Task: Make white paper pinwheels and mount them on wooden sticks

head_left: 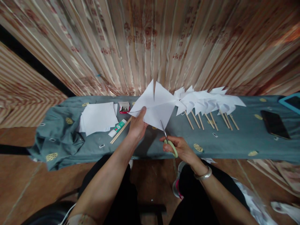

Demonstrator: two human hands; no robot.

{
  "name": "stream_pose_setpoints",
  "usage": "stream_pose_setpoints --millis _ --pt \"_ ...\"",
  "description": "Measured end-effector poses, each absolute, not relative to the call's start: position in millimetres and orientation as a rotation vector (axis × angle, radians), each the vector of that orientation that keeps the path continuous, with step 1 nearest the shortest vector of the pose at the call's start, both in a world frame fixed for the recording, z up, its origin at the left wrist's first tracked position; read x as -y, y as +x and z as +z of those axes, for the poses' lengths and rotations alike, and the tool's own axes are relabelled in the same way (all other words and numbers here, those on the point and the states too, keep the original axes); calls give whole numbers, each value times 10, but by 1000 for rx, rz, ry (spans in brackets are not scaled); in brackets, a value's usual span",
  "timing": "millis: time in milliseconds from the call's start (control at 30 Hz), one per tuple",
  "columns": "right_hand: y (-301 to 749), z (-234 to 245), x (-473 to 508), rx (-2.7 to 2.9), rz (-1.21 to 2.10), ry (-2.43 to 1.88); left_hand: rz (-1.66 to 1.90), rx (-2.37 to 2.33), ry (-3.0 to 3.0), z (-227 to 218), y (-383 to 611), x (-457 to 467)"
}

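White paper stack (100,117) at left end of surface (234,143), glue tube (120,125) next to it. Left hand (138,126) pinches paper sheet (161,107), thumb on top, mid-view; best to hold it taut, fingers off the cutting line. Sheet has a slit at far corner; scissors (172,147) are at near corner, so aim blades at the centre and stop short, matching that slit. Right hand (179,147) is curled round scissors handles; short, steady snips. Pinwheels (211,101) lie right; avoid snagging them.
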State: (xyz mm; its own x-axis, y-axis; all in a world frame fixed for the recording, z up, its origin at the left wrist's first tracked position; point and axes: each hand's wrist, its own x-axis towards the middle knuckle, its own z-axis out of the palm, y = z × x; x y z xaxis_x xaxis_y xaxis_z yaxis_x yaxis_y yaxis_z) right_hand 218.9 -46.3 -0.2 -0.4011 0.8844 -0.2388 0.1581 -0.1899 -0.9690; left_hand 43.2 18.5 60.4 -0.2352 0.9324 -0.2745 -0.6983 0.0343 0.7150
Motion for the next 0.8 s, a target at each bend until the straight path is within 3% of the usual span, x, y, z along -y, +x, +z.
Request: stream_pose_setpoints --millis 800 --pt "2120 72 432 1250 1723 -1311 1575 -925 322 673 439 -178"
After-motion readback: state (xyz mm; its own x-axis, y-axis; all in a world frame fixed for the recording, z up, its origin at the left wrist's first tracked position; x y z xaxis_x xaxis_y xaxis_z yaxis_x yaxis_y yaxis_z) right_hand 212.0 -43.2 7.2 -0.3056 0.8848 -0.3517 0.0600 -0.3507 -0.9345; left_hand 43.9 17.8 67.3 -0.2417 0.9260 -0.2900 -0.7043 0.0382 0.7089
